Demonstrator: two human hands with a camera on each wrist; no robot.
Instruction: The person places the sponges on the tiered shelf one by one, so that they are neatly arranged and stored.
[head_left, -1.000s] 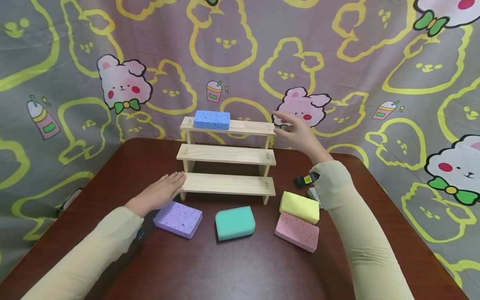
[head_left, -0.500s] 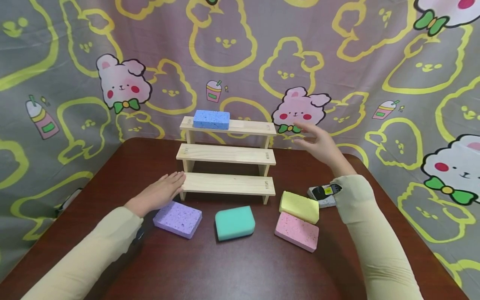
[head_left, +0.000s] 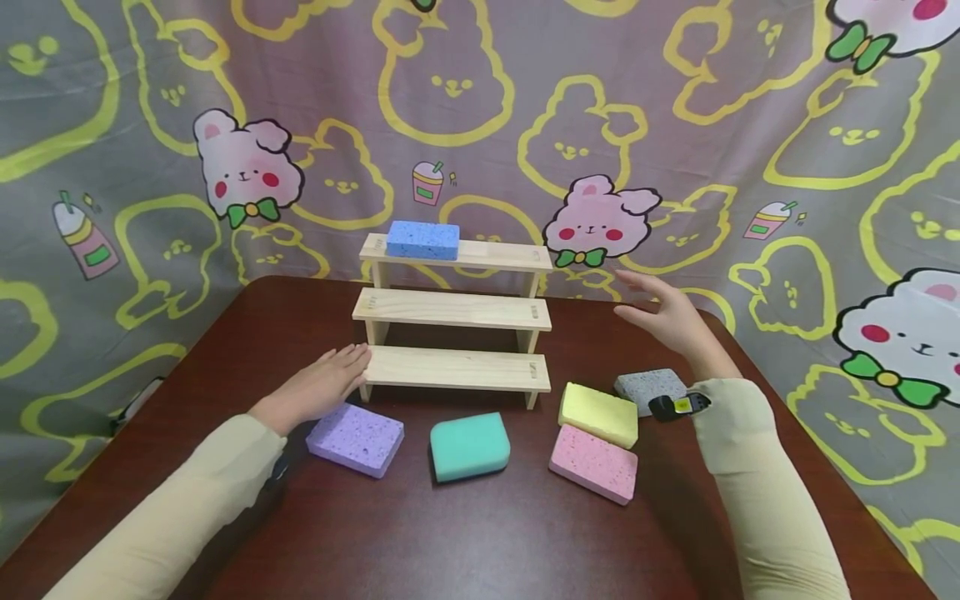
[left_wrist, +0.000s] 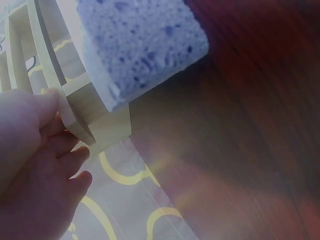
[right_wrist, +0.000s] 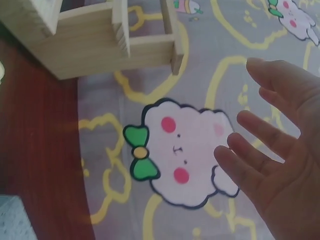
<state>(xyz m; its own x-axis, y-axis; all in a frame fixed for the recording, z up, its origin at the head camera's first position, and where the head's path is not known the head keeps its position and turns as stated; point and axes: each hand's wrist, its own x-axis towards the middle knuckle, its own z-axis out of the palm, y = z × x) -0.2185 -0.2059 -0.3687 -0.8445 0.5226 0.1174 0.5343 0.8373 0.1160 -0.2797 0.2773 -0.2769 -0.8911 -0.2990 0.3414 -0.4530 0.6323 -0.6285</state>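
A pale wooden shelf (head_left: 453, 307) with three flat steps stands in the same spot. The left hand (head_left: 318, 385) still rests on the left end of the bottom step (head_left: 453, 367), fingers nearly straight. The right hand (head_left: 663, 312) has moved away from the shelf, to the right, thumb and fingers apart. The speckled blue block sponge (head_left: 423, 240) still sits on the top step's left half.
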